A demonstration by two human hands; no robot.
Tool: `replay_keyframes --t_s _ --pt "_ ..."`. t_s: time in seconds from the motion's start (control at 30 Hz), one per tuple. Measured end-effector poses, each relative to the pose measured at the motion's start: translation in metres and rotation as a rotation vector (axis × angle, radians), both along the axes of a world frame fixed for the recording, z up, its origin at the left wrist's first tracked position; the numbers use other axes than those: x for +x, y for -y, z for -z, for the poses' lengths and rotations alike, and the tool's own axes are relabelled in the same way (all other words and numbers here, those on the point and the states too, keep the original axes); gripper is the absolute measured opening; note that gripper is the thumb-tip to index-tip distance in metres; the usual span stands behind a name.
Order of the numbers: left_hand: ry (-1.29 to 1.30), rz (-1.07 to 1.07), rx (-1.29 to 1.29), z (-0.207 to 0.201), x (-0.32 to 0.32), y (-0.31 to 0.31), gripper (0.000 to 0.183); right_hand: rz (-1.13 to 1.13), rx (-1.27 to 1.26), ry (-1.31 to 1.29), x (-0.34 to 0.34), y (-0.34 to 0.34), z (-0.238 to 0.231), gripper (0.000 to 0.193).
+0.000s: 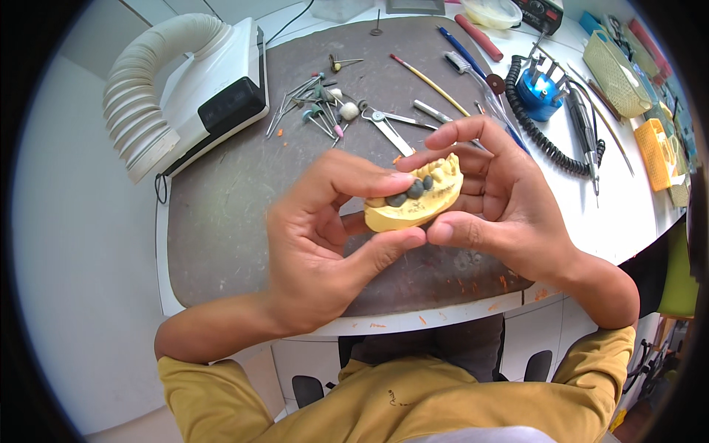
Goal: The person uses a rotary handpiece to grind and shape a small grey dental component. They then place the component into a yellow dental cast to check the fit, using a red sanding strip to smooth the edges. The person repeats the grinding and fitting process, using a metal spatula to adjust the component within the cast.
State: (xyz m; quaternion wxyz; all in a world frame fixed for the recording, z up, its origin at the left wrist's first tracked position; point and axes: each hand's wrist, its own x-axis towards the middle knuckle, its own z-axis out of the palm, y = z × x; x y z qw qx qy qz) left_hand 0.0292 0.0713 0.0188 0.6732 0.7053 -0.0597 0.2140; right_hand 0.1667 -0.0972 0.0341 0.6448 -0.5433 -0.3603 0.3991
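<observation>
A yellow plaster dental model (419,210) with a row of teeth is held up over the grey work mat. Several dark grey crowns (416,190) sit along its tooth row. My left hand (321,229) grips the model's left end, the index fingertip pressing at the crowns and the thumb along the lower edge. At the other end, my right hand (502,203) steadies the model, its thumb at the base near my left thumb. The right index finger is raised and bent; the other fingers curl behind the model, where their contact is partly hidden.
Mounted burs and polishing tips (321,107) lie beyond my hands, beside metal calipers (391,129). A white suction unit (229,96) with a ribbed hose stands left. Rightward are a blue bur stand (541,94), a corded handpiece (585,133) and a yellow basket (653,155).
</observation>
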Motion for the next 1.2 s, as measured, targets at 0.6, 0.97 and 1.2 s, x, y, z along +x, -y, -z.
replay_keyframes --t_s 0.6,0.97,1.2 --pt "-0.348 -0.019 -0.368 -0.004 0.002 -0.002 0.029 0.159 -0.116 0.674 -0.001 -0.007 0.009 0.082" --pt "-0.397 -0.011 -0.351 -0.004 0.003 -0.004 0.023 0.189 -0.078 0.804 -0.002 -0.006 0.009 0.083" --pt "-0.406 -0.003 -0.333 -0.003 0.002 -0.006 0.022 0.186 -0.083 0.842 -0.002 -0.006 0.008 0.083"
